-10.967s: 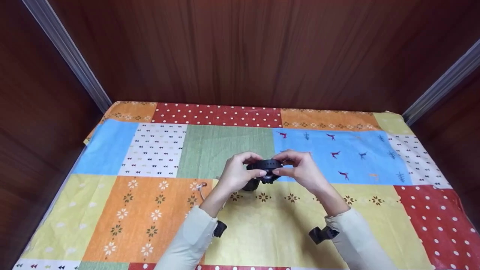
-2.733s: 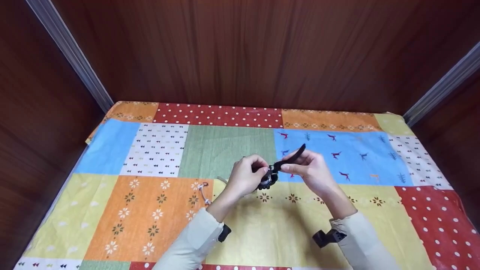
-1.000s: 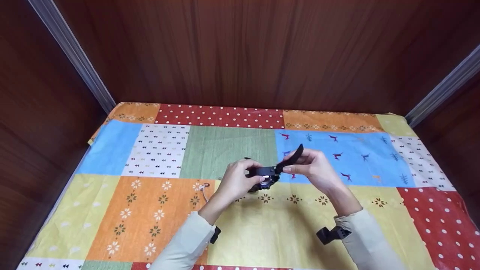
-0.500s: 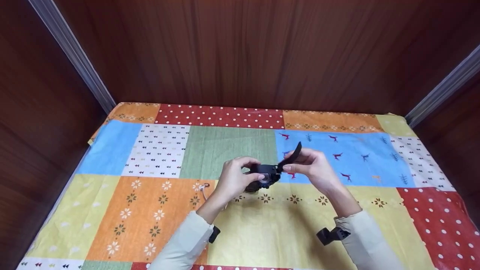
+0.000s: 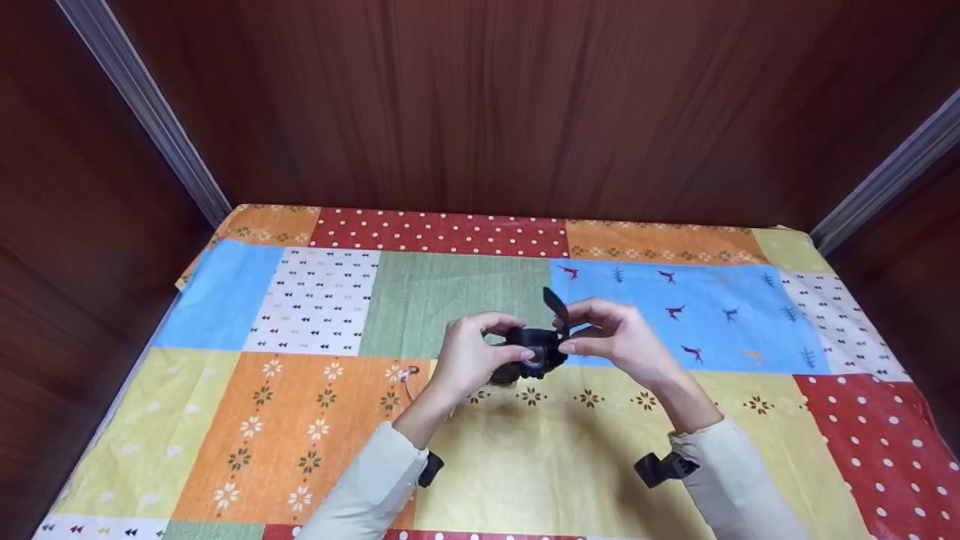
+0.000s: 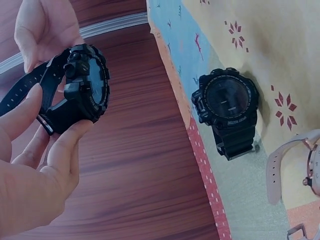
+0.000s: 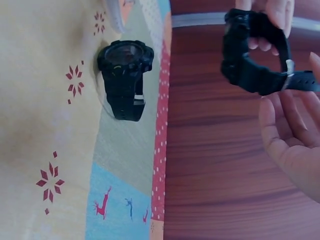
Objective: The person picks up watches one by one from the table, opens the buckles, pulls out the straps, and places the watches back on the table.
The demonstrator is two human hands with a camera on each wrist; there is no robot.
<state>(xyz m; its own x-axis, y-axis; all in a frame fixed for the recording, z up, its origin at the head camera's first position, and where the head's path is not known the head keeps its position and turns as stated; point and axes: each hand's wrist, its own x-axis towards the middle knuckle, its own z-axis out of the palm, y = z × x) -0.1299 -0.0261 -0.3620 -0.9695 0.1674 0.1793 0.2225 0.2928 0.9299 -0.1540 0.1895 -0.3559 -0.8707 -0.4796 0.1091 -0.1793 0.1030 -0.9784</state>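
Observation:
A black digital wristwatch (image 6: 97,82) is held up above the tablecloth between both hands. My left hand (image 5: 469,352) grips its case and band, thumb in front, as the head view shows. My right hand (image 5: 615,341) pinches the band at the watch's right side. The strap tail (image 5: 556,306) sticks up there, leaning left. In the right wrist view the band curves into a loop, with a metal buckle (image 7: 290,67) near the right fingers. A second black digital wristwatch (image 6: 227,97) lies on the cloth below, mostly hidden by my left hand in the head view.
A pale pink-strapped wristwatch (image 6: 274,175) lies left of the second black watch; my left forearm hides part of it in the head view. A patchwork tablecloth (image 5: 487,465) covers the table. Dark wood panels (image 5: 480,105) enclose the back and sides.
The strap tail, which leaned right, now stands up and tips left. My right fingertips have shifted onto the band next to the case. My left hand keeps its hold on the watch.

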